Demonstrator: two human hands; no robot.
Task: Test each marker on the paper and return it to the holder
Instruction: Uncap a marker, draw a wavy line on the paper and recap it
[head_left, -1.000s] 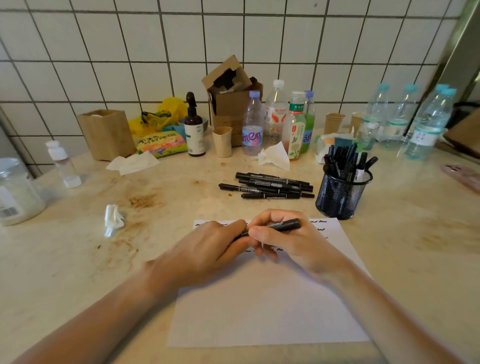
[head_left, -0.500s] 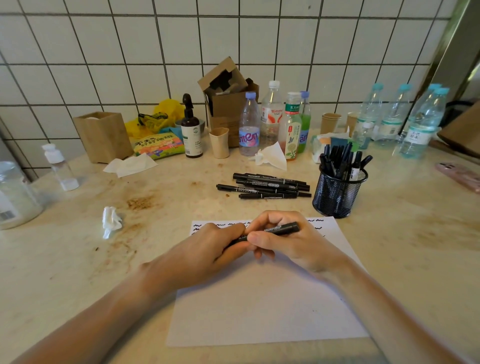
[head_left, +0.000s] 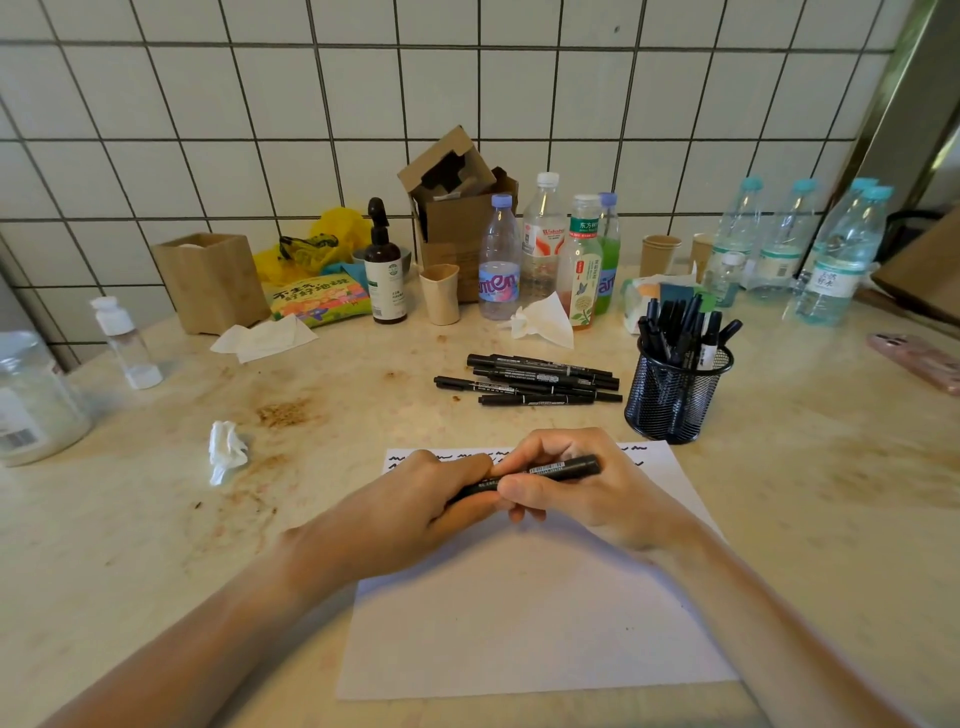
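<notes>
Your right hand (head_left: 582, 488) is closed around the barrel of a black marker (head_left: 558, 469), thumb on the near side and fingers curled over the top, and your left hand (head_left: 415, 512) is pinched onto the marker's other end, where its tip or cap is hidden under your fingers. Very little has changed over the last second: both hands sit in the same place above the top of the paper (head_left: 530, 623), the marker lies at the same shallow slant, and the grip looks only slightly tighter. That reads as a cap being pulled off or pressed on, but you can't tell which from here, since the joint is covered.

Along the paper's far edge runs a row of short black squiggles (head_left: 636, 448), partly behind your knuckles, so several markers appear to have been tested already. Whether this one has left its mark is not visible.

Just beyond the paper, a loose pile of markers (head_left: 530, 382) lies flat on the counter (head_left: 805, 467), and to its right the mesh holder (head_left: 675, 400) stands upright with a bunch of markers in it. If you are recapping, the holder is a short reach to your right; if uncapping, the free space left of the squiggles is hidden under your left hand.
</notes>
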